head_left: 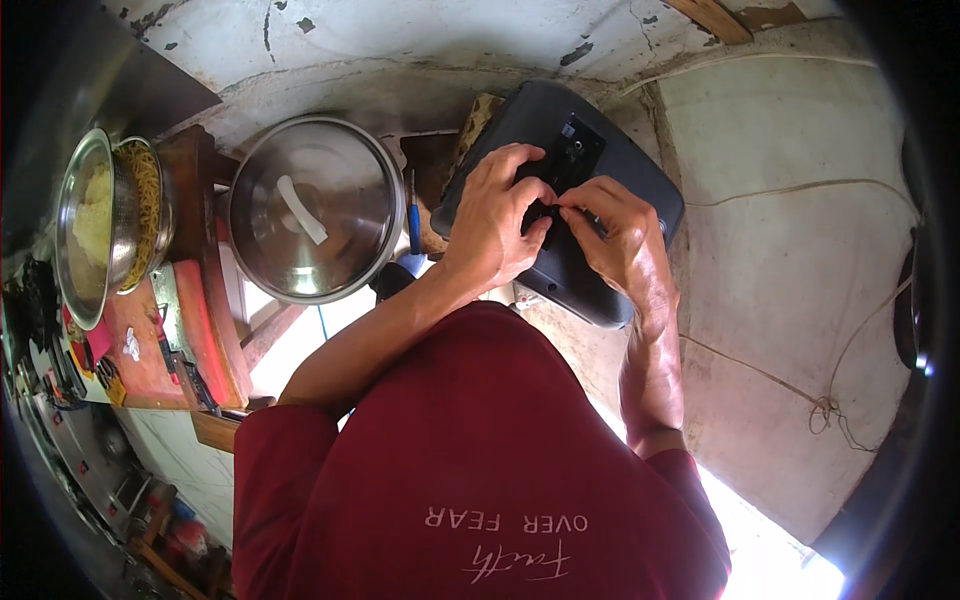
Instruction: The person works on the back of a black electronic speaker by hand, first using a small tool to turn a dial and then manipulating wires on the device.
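A black appliance (572, 278) with rounded corners and a recessed panel (580, 138) lies in front of me at upper centre. My left hand (496, 218) is over its left part, thumb and index finger closed on a small dark piece (550, 211). My right hand (620, 240) comes from the right and pinches at the same piece with thumb and forefinger. The piece is mostly hidden by my fingertips, so its exact shape cannot be made out.
Left of the appliance are a lidded steel pot (275, 235) and a blue-handled tool (414, 228). Farther left, steel bowls (120, 250) of food and several knives (190, 380) rest on a wooden surface (140, 335). A thin cord (760, 373) runs along the pale surface at right.
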{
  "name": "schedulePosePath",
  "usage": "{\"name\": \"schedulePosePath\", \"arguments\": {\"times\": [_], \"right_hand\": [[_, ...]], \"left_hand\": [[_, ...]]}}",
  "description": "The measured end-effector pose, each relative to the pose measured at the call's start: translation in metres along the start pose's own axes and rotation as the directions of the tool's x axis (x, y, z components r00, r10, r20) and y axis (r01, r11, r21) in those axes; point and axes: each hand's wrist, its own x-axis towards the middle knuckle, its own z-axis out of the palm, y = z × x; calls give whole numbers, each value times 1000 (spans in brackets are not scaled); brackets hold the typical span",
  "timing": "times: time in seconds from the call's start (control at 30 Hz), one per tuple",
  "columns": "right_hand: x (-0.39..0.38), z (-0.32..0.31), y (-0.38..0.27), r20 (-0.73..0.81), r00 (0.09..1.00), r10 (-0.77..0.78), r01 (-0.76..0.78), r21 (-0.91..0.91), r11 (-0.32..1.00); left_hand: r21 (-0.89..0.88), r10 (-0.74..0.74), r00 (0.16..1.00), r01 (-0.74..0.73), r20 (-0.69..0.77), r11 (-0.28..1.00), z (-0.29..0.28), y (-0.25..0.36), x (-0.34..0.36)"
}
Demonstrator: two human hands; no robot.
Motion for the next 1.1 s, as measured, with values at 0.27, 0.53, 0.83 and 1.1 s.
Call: {"name": "schedulePosePath", "arguments": {"times": [0.27, 0.53, 0.83, 1.1], "right_hand": [[-2, 1, 1, -5, 1000, -26, 26, -20, 999], [-7, -5, -1, 15, 999, 30, -30, -11, 999], [-11, -6, -1, 26, 999, 44, -44, -2, 999], [-12, -3, 1, 21, 998, 56, -57, 23, 998]], "left_hand": [[12, 1, 1000, -1, -21, 1000, 3, -1, -2], [8, -3, 1000, 3, -23, 1000, 3, 0, -2], [21, 5, 1000, -4, -26, 1000, 2, 1, -1], [30, 14, 1000, -14, -26, 999, 3, 0, -1]]}}
